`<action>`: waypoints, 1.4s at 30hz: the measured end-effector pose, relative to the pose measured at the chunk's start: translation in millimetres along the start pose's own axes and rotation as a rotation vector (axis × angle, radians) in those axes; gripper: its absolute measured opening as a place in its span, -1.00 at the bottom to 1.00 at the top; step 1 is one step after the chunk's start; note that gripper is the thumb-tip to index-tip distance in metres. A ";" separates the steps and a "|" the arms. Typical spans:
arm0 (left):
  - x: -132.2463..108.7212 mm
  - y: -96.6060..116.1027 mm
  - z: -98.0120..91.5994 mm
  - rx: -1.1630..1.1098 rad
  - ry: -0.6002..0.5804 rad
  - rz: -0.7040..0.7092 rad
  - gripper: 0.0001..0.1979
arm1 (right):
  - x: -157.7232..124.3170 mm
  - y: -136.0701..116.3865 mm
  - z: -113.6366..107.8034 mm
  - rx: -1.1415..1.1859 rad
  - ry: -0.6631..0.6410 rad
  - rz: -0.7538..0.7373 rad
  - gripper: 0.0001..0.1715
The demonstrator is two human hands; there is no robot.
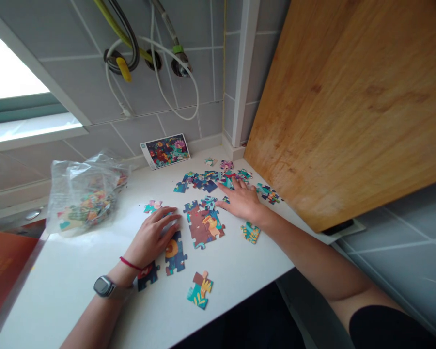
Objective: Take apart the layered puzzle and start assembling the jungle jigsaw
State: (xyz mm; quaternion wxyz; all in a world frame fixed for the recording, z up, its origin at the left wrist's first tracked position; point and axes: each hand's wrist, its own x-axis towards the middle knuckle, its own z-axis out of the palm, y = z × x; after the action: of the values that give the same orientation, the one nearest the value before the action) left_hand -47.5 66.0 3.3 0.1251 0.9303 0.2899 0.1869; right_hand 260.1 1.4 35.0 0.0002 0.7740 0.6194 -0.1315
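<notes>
**While the left hand (153, 237) and right hand (241, 199) lie open, jigsaw pieces cover a counter (58, 295)**

Neither hand grips anything: fingers are spread apart and palms are down. The joined section (202, 224) sits between the hands, with the left fingertips just beside it. Beyond the section, the right fingertips reach a loose cluster (212, 179). Toward the viewer from the section lie a circle piece (175, 253), a dark piece (147, 276) and a teal piece (199, 290). A yellow-teal piece (250, 232) lies to its right. Left of the section sits a clear bag (83, 194) of more pieces, and a picture card (165, 151) leans on the tiled wall (203, 121) beyond it. A wooden board (349, 106) blocks the view to the section's right. Hoses (152, 58) run on the wall. A watch (104, 286) and red cord (131, 263) circle the left wrist.
</notes>
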 end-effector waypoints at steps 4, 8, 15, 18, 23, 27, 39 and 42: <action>0.3 0.2 -0.2 -0.004 0.006 0.005 -0.68 | -2.4 1.2 -8.2 -0.025 0.095 0.041 -0.05; 0.7 1.0 -0.3 -0.009 0.005 0.006 -0.68 | 11.3 11.3 -10.6 0.014 0.162 0.045 -0.14; 0.0 -0.3 2.0 -0.007 0.014 -0.009 -0.66 | 43.0 33.7 -1.7 0.063 0.179 -0.046 -0.40; -0.9 -2.7 3.9 -0.012 0.022 0.003 -0.66 | 46.0 38.7 -3.1 0.042 0.208 -0.049 -0.43; -2.3 -3.7 7.2 -0.016 0.030 0.018 -0.66 | 55.3 45.4 1.6 0.101 0.282 -0.016 -0.36; -2.7 -3.4 8.8 -0.038 0.053 0.027 -0.65 | 59.6 45.3 8.0 0.161 0.299 -0.026 -0.38; -1.8 1.3 8.8 -0.084 0.081 0.061 -0.70 | 59.5 38.8 24.3 0.221 0.297 -0.186 -0.34; -2.5 0.3 9.5 -0.079 0.077 0.058 -0.71 | 63.7 40.6 28.4 0.237 0.318 -0.226 -0.40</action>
State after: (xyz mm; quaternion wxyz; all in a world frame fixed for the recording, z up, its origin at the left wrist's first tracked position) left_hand -45.3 63.1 -5.8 0.1452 0.9248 0.2597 0.2372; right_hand 305.9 48.3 -12.0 -0.2028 0.7053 0.6747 -0.0790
